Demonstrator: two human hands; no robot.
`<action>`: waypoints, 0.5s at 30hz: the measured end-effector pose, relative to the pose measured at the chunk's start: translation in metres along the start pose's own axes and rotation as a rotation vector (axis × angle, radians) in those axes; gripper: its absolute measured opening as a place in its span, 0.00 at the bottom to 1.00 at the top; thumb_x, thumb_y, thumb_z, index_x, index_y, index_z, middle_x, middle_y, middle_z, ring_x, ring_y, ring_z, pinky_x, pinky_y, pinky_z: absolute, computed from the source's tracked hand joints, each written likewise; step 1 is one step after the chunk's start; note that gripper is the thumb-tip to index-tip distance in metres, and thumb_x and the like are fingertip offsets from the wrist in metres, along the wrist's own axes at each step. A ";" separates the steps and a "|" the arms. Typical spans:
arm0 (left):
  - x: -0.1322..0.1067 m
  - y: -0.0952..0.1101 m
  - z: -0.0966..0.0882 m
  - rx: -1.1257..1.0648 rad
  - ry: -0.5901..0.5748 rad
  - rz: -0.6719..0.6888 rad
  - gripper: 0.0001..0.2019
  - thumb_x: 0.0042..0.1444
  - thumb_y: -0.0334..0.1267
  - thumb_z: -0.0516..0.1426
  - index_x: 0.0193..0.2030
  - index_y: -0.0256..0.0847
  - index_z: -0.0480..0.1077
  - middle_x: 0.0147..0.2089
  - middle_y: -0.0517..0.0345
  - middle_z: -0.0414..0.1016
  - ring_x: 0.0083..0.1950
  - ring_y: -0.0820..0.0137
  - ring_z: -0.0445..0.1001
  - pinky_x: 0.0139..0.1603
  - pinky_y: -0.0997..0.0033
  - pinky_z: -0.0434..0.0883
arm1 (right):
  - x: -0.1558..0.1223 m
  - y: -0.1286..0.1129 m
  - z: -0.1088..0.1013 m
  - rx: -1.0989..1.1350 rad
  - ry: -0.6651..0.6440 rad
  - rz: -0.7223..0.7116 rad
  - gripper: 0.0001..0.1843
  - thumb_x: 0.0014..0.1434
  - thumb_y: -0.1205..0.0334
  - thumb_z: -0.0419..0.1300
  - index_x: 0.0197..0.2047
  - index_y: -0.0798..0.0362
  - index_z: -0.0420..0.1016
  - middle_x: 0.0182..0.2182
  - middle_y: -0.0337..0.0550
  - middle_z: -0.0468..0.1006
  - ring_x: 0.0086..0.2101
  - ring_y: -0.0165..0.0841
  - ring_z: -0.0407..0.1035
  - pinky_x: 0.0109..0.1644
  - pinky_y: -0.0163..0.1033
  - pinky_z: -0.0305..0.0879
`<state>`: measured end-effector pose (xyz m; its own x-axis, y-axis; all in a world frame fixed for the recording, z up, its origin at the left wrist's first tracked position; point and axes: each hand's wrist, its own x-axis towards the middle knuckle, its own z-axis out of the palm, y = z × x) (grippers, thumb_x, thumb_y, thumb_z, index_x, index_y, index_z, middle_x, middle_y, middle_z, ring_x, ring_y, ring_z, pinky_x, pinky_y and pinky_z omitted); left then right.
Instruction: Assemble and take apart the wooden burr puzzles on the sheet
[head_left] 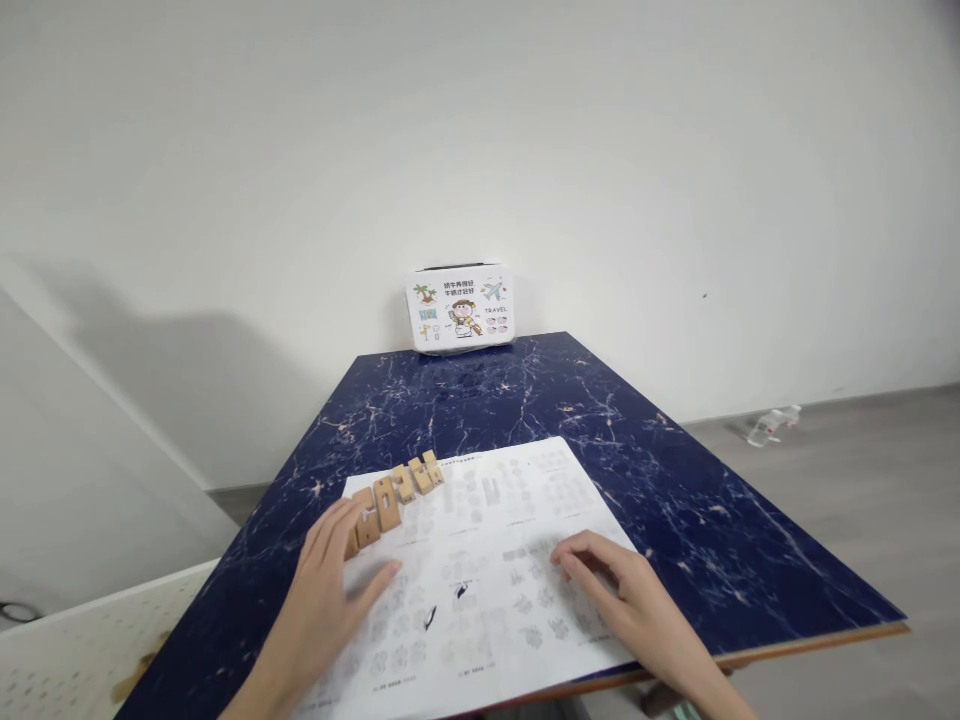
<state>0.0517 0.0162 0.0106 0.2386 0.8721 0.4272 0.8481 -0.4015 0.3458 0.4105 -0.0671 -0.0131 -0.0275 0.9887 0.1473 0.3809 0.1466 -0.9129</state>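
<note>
A row of small wooden pieces (387, 503), several of them shaped like digits or letters, runs slantwise along the upper left of a white printed sheet (536, 650). My left hand (322, 590) rests at the near end of that row, its thumb spread away from the fingers. The fingers partly cover the nearest piece, and whether they touch it I cannot tell. Over the right part of the sheet lies my right hand (619, 590), loosely curved, with no object visible in it. Two small dark marks (430, 617) show on the paper between the hands.
The sheet lies on a dark blue marbled table (480, 400). A white case with cartoon prints (461, 310) leans against the wall at the far end. A white perforated surface (82, 650) is at the lower left. A transparent and white item (774, 426) lies on the floor at right.
</note>
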 end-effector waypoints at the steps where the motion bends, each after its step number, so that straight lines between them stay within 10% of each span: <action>1: -0.010 0.012 -0.003 -0.040 0.006 -0.007 0.30 0.60 0.56 0.59 0.66 0.47 0.65 0.68 0.47 0.70 0.70 0.49 0.66 0.69 0.43 0.65 | 0.000 0.000 0.000 -0.004 0.003 0.001 0.18 0.72 0.47 0.53 0.42 0.48 0.78 0.39 0.44 0.82 0.40 0.39 0.75 0.46 0.40 0.67; 8: -0.042 0.065 -0.004 -0.415 -0.322 -0.160 0.15 0.63 0.53 0.58 0.43 0.47 0.79 0.35 0.56 0.81 0.35 0.64 0.78 0.36 0.71 0.76 | -0.002 0.001 0.002 -0.022 0.027 0.011 0.19 0.70 0.45 0.54 0.42 0.48 0.79 0.38 0.44 0.83 0.39 0.40 0.76 0.45 0.39 0.69; 15: -0.040 0.058 0.001 -0.506 -0.285 -0.269 0.18 0.63 0.56 0.56 0.39 0.44 0.78 0.30 0.57 0.77 0.32 0.65 0.74 0.34 0.71 0.72 | -0.001 0.002 0.002 -0.050 0.020 0.033 0.19 0.70 0.44 0.53 0.42 0.48 0.78 0.38 0.44 0.82 0.38 0.39 0.74 0.42 0.39 0.67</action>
<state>0.0917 -0.0420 0.0131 0.2240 0.9730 0.0556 0.5842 -0.1797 0.7915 0.4098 -0.0682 -0.0158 0.0037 0.9921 0.1255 0.4268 0.1119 -0.8974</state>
